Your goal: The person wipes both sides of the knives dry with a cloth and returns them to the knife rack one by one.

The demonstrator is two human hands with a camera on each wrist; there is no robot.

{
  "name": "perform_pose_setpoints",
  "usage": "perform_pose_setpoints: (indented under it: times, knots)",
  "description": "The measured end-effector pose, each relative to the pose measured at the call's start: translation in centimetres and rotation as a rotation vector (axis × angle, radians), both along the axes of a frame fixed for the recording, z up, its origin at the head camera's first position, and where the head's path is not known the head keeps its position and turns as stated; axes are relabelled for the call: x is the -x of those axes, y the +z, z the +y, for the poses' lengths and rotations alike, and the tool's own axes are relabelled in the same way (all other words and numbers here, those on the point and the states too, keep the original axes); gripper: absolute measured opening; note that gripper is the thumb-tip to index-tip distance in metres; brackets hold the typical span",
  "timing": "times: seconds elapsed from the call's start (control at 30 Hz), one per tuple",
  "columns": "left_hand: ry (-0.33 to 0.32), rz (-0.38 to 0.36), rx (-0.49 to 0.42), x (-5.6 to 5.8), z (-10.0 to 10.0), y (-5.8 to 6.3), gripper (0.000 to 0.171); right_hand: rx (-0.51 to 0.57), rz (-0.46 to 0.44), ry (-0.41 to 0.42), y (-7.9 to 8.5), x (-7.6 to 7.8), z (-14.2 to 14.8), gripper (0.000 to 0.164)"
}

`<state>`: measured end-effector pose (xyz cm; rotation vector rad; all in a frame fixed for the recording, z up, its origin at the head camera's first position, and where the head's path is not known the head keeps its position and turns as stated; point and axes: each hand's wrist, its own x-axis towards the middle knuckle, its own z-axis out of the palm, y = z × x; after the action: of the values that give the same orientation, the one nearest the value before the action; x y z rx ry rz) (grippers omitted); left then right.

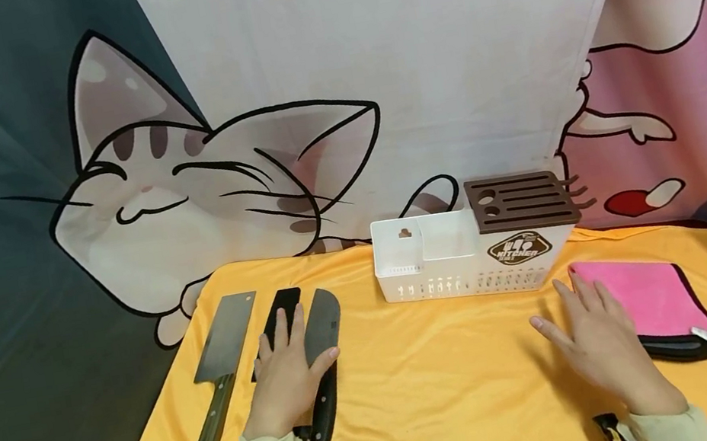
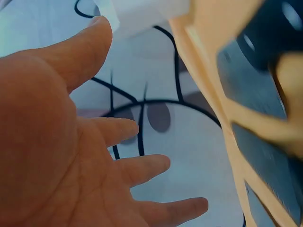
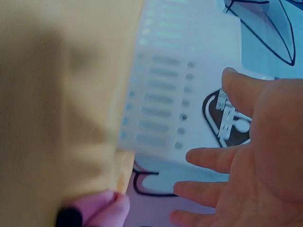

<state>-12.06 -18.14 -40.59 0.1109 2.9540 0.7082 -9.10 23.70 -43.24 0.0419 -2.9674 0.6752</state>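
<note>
Both hands look released: the left hand [image 1: 285, 385] is spread above a partly hidden dark knife [image 1: 281, 301], and the right hand [image 1: 598, 344] reaches beside a pink fabric item with black edging [image 1: 650, 293]. The wrist views show extended fingers with nothing gripped; whether the left one touches the dark knife beneath it, I cannot tell. The shadow beside the right one suggests it is raised off the surface [image 1: 447, 375] rather than leaning on it. On the left side lie three knives, a green-handled cleaver [image 1: 223, 361], the dark one, and a broad black-handled kitchen knife [image 1: 323, 327]. The cleaver and the broad knife clearly have their handles on the near side, perhaps so that the grip, not the blade, faces the person. The knives lie flat, which should keep them from tipping, and the gap around the cleaver leaves it separately accessible. Near the far edge, the white plastic kitchen rack [image 1: 452, 270] stands upright on its base, so its brown slotted lid [image 1: 520, 203] faces upward and the side hooks [image 1: 578, 191] jut out freely. Its place between and beyond the hands leaves the middle foreground uncluttered. The pink item lies flat at the right, apart from the knives.
</note>
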Motion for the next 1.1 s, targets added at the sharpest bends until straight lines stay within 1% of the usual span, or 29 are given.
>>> perform_pose_setpoints:
  times: [0.13, 0.2, 0.37, 0.43, 0.57, 0.67, 0.77, 0.93, 1.1]
  knots:
    - [0.02, -0.032, 0.044, -0.2, -1.7, -0.1, 0.091, 0.0, -0.008, -0.022, -0.2, -0.1, 1.4, 0.081]
    - [0.028, -0.033, 0.064, -0.3, -2.4, -0.1, 0.092, 0.003, -0.016, -0.041, -0.3, -0.1, 2.0, 0.082]
    - [0.044, -0.04, 0.094, -0.5, -4.1, -0.2, 0.088, 0.007, -0.079, -0.092, -0.5, -0.2, 3.6, 0.087]
    - [0.058, -0.053, 0.096, -0.6, -4.7, -0.1, 0.087, 0.0, -0.104, -0.113, -0.6, -0.2, 4.2, 0.089]
    - [0.092, -0.105, 0.091, -0.5, -6.1, -0.2, 0.089, -0.017, -0.121, -0.151, -0.7, -0.3, 5.5, 0.09]
    - [0.121, -0.144, 0.088, -0.5, -7.1, -0.6, 0.091, -0.018, -0.14, -0.173, -0.9, -0.3, 6.4, 0.091]
    - [0.144, -0.169, 0.089, -0.5, -8.0, -1.0, 0.093, -0.014, -0.17, -0.188, -1.1, -0.3, 7.2, 0.091]
    - [0.162, -0.191, 0.078, -0.6, -9.6, -1.5, 0.096, -0.031, -0.208, -0.194, -1.1, -0.2, 8.2, 0.092]
    - [0.167, -0.186, 0.08, -0.5, -11.2, -1.7, 0.096, -0.036, -0.255, -0.195, -1.0, -0.1, 8.8, 0.095]
